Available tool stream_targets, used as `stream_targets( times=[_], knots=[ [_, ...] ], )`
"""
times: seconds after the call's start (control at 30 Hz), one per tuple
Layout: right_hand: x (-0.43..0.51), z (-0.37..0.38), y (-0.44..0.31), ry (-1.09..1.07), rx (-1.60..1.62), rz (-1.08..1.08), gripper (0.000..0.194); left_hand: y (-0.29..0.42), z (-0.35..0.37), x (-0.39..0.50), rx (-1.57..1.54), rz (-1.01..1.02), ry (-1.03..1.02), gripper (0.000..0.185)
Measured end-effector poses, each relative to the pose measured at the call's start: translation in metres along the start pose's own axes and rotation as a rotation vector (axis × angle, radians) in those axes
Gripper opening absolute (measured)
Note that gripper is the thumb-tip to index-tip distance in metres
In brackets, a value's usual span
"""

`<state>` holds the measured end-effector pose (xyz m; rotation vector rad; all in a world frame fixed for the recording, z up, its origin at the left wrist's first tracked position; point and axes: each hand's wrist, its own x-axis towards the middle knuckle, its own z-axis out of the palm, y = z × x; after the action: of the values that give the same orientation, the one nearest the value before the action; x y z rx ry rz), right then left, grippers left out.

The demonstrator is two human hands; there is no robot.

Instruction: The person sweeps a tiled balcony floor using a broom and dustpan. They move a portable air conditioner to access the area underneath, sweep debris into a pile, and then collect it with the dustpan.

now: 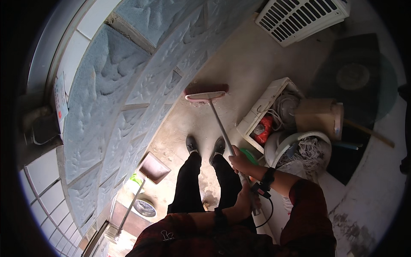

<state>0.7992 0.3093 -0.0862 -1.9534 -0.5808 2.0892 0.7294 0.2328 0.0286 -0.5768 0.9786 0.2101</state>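
A broom with a pale pink-rimmed head and dark red bristles [205, 96] rests on the concrete floor ahead of my feet. Its long grey handle [221, 127] slants back towards my body. My right hand [240, 160] is closed around the handle, farther up the picture. Nearer my waist, my left hand [245, 199] grips the handle's rear part, its fingers partly hidden. Some debris lies at the bristles. To the left, by the wall, is a pinkish dustpan [155, 167] with a long handle and a toothed edge.
A textured blue-grey block wall [128, 106] runs along the left. At right are a white crate [249, 133] with a red bag, a cardboard-brown container [314, 115] and a bucket [277, 154] holding a string mop. A slatted white plastic crate [295, 19] stands top right; a round metal basin [144, 208] lies lower left.
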Motion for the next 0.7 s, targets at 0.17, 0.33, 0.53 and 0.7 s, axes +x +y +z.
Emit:
stream_targets(
  times=[0.17, 0.33, 0.53, 0.7],
  knots=[
    [0.03, -0.044, -0.004, 0.162, 0.184, -0.051, 0.039, 0.032, 0.011, 0.032, 0.374, 0.163, 0.065, 0.054],
    [0.13, -0.053, -0.011, 0.375, 0.045, 0.042, 0.029, 0.105, -0.022, 0.075, 0.699, 0.238, 0.071, 0.038],
    [0.176, 0.066, 0.068, 0.189, -0.283, -0.002, 0.05, 0.124, -0.121, 0.027, 0.599, 0.068, 0.206, 0.025],
    [0.138, 0.162, 0.08, 0.151, -0.029, 0.147, 0.069, 0.103, -0.167, -0.042, 0.513, 0.04, 0.349, 0.027]
  ],
)
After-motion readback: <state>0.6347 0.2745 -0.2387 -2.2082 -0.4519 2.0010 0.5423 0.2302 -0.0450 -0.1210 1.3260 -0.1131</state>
